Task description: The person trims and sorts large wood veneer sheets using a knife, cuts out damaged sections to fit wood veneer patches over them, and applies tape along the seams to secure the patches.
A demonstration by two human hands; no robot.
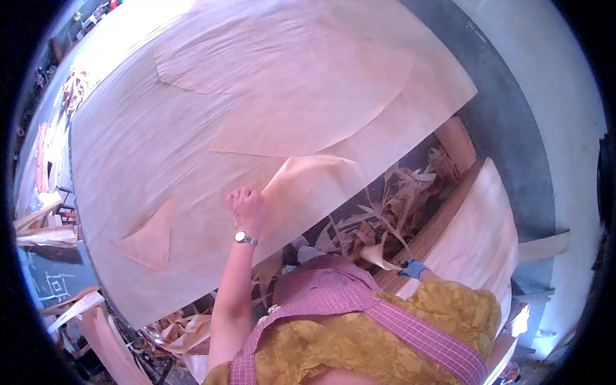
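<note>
Broad, thin wood veneer sheets [147,135] lie stacked in front of me, with an irregular sheet [314,109] on top. My left hand [246,205], bare and with a watch at the wrist, rests closed over the stack. Its fingers are curled at the edge of a smaller veneer piece [308,178], whose far edge lifts and curls. Low on the right, my right hand [414,269] wears a blue glove and appears closed at the end of a curled veneer strip [377,256]. Its fingertips are small and partly hidden.
Torn veneer scraps [391,205] fill the gap between the stack and my body. More veneer sheets [481,224] stand close on the right. A triangular veneer piece [154,239] lies on the stack's left part. Loose strips [109,340] lie at lower left.
</note>
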